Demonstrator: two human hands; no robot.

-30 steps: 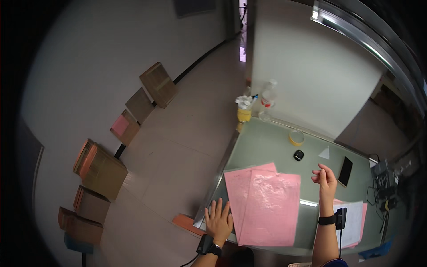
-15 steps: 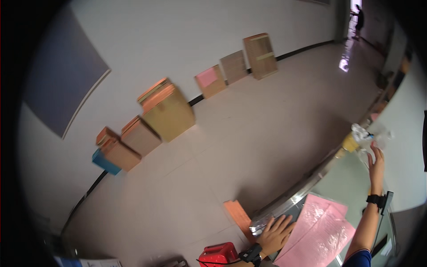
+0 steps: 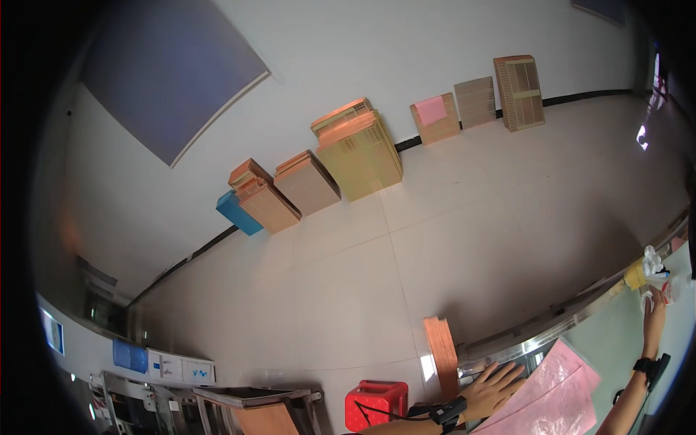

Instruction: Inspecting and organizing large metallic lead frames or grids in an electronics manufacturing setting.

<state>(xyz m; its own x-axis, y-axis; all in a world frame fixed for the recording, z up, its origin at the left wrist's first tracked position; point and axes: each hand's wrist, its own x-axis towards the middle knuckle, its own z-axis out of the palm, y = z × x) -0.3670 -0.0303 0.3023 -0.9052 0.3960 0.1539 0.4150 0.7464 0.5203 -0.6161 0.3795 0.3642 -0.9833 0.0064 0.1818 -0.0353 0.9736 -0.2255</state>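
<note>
Clear bottle with a red band [image 3: 668, 291] stands at the far corner of the worktop [image 3: 610, 339], toward the right rim of the view. Next to it: yellow holder [image 3: 634, 275] with crumpled white wad [image 3: 652, 257] at its top. Right hand [image 3: 655, 304] is at this cluster, arm stretched out; its fingers are small and overlap the bottle and the pale, see-through stuff around it, so cannot tell how far they are open or whether they have hold of anything.

Step, as judged: reach to the corner cluster, with no lift evident. Next move calls for settling the right fingers around one item cleanly, without tipping its neighbor; a light bottle would likely topple if brushed.

Nearer the body, pink sheets [image 3: 562, 395] lie overlapped on the worktop, glossy on top. Left hand [image 3: 493, 389] is palm down just beside their left edge, fingers spread wide, nothing in hold; contact with the sheets unclear. Looks like a support hand.

Farther out: orange-brown cardboard stack [image 3: 442, 355] just past the worktop edge, red stool [image 3: 377, 406] left of the left hand. Across the floor [image 3: 341, 290], cardboard bundles [image 3: 362, 159] and a blue box [image 3: 241, 216] line the wall.
</note>
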